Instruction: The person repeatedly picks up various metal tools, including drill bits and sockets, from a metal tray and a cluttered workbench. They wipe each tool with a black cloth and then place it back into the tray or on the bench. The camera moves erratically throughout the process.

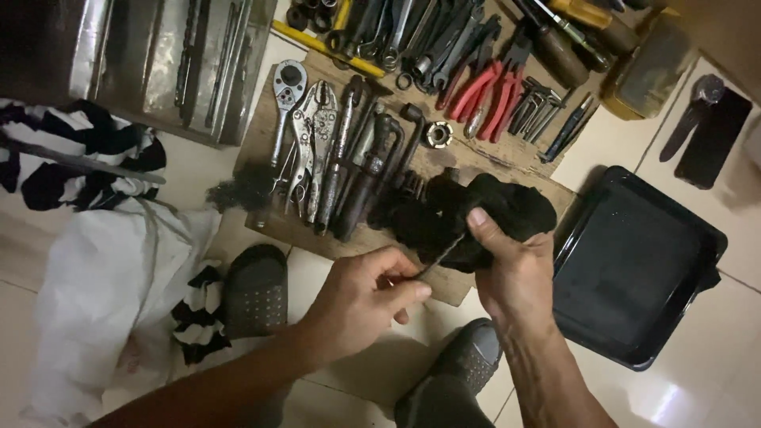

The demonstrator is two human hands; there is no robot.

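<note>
My right hand (514, 269) grips a bunched black rag (507, 208) over the near edge of a wooden board (273, 226). My left hand (365, 297) pinches the near end of a thin dark metal tool (441, 255), whose far end runs into the rag. What kind of tool it is cannot be made out. Both hands hover just above the board, close together.
The board carries a ratchet (287, 87), locking pliers (313, 135), wrenches, sockets and red-handled pliers (493, 89). A black tray (634, 261) lies at right, a metal toolbox (174, 63) at top left, white and striped cloth (111, 277) at left. Two grey shoes (255, 289) rest on the tiled floor.
</note>
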